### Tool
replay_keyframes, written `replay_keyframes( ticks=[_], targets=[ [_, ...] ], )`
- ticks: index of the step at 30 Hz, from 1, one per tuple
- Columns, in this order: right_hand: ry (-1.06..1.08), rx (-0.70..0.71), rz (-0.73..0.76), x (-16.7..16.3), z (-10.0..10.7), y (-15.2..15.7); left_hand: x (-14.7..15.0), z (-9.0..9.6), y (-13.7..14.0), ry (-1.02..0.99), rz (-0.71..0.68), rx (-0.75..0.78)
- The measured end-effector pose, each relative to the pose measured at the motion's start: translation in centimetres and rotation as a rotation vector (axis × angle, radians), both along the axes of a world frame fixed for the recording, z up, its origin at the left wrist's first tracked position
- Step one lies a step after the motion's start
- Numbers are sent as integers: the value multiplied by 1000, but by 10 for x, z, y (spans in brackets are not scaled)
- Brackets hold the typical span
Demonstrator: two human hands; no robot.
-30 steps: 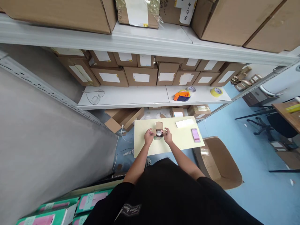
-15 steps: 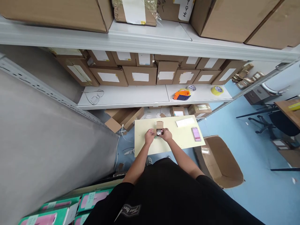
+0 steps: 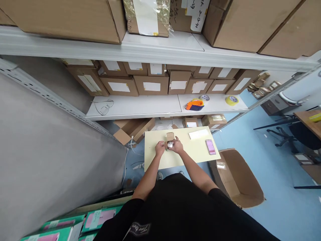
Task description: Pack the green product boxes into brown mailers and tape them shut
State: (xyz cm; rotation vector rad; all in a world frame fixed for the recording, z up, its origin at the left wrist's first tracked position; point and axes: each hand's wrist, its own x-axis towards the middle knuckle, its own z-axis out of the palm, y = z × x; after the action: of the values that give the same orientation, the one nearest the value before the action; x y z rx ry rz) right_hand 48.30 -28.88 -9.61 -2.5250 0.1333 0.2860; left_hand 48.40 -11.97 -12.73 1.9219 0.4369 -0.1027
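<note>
A small brown cardboard box (image 3: 170, 136) stands on the pale yellow tabletop (image 3: 155, 160) with its lid flap up. A round, silvery object (image 3: 170, 144) shows at the opening; its exact kind is too small to make out. My left hand (image 3: 159, 148) pinches the box's left side flap. From the right, my right hand (image 3: 177, 146) grips the round object with thumb and fingers, one finger lifted toward the lid. A flat white box (image 3: 198, 134) and a stack of pink-purple packs (image 3: 210, 147), blurred out, lie to the right.
Shelves with labelled cartons (image 3: 151, 86) rise behind the table. An orange-and-blue tape dispenser (image 3: 195, 105), yellow tape roll (image 3: 231, 100) and glasses (image 3: 104, 107) sit on the middle shelf. A large open carton (image 3: 242, 180) is at right; green boxes (image 3: 100, 219) lie at lower left.
The view has tipped slightly, shifting everything a little lower. My right hand's finger has lifted off the box edge, and the round object shows more plainly. My left hand stays at the box's left.
</note>
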Motion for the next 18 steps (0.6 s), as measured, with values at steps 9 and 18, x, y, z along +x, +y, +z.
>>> replay_keyframes(
  ticks=[9,18],
  targets=[
    [-116,250,-89,20,74,-13,-1,6,-10,-57,10,-9],
    [-340,399,-106,47,178,-38,-4,42,-15,-109,-110,93]
  ],
)
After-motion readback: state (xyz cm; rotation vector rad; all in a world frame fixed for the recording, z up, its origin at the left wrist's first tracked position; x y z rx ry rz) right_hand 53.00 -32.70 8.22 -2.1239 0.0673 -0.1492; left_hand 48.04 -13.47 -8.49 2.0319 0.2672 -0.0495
